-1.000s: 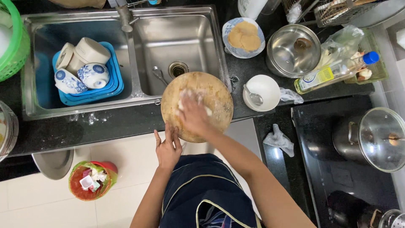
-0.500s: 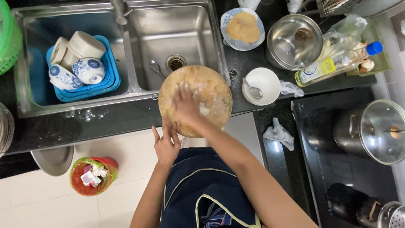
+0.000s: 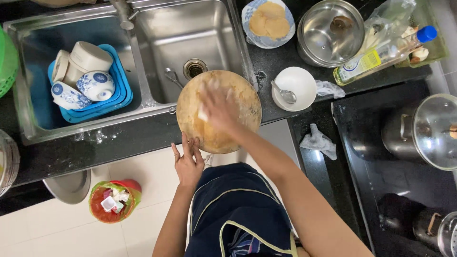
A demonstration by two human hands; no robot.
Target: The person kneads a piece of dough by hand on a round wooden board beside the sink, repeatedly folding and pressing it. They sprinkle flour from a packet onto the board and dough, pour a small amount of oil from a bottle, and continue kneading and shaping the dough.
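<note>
A round wooden board (image 3: 240, 97) rests over the front rim of the right sink basin (image 3: 185, 52), partly on the dark counter. My right hand (image 3: 216, 107) lies on the board's face, blurred, pressing a small pale sponge or cloth against the wood. My left hand (image 3: 188, 162) holds the board's near edge with the fingers spread against it.
A blue tray (image 3: 114, 102) with cups and small bowls sits in the left basin. A white bowl with a spoon (image 3: 295, 88), a plate of flatbreads (image 3: 269, 21), a steel pot (image 3: 331, 31) and an oil bottle (image 3: 381, 54) stand on the counter. A lidded pot (image 3: 428, 131) sits at right, a red bin (image 3: 112, 202) below.
My right hand has rubbed back and forth across the board, now sitting nearer its middle-left. The left hand stays at the near edge. The view has shifted slightly.
</note>
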